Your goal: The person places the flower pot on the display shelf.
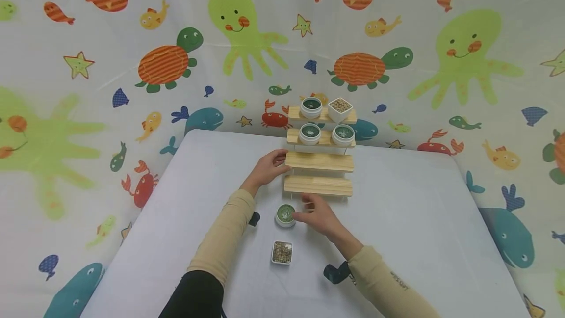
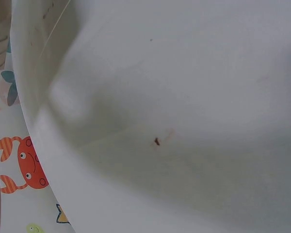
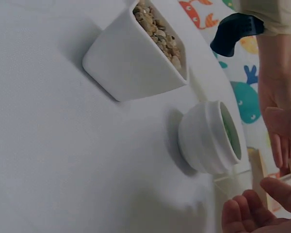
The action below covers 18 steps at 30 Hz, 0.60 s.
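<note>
One green-topped white pot (image 1: pixel 285 215), lower centre of frame, stands beside a relaxed, empty right hand (image 1: pixel 320 216), best taken level by its sides, while the left hand (image 1: pixel 267 167) pinches the wooden rack (image 1: pixel 320 162).

White-covered counter (image 1: pixel 419 220), tiered wooden stand (image 1: pixel 320 161) at back.
Nearer: round white pot (image 1: pixel 285 215), green-topped; nearest, pebble-filled square pot (image 1: pixel 281 252).
</note>
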### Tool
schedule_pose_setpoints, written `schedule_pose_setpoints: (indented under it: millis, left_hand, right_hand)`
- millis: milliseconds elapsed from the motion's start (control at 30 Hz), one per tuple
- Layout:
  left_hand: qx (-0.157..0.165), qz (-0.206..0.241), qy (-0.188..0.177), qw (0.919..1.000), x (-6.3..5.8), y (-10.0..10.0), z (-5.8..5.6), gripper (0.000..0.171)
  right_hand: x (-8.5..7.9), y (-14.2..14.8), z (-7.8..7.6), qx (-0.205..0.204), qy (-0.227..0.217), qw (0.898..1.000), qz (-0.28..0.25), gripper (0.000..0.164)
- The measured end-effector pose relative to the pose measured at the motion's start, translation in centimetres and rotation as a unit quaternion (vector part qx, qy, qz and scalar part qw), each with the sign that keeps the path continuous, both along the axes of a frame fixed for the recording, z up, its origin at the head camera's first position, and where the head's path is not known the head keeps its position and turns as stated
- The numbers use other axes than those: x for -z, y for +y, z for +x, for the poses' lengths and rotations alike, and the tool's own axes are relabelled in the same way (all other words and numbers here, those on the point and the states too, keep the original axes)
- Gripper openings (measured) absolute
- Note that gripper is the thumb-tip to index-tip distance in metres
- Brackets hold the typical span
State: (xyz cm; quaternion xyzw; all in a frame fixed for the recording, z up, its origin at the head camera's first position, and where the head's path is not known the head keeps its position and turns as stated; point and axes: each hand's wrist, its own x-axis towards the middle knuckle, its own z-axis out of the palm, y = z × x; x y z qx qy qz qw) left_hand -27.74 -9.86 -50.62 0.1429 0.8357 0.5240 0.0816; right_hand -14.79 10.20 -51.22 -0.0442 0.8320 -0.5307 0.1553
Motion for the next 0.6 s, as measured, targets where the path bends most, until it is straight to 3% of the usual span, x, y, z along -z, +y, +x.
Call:
schedule_pose_setpoints:
  millis: [600]
  left_hand:
    - [0.008, 0.009, 0.002, 0.9999, 0.6, 0.2, -1.9, 0.062]
  right_hand:
    - [2.7, -1.3, -1.7, -0.013, 0.011, 1.000, 0.009, 0.065]
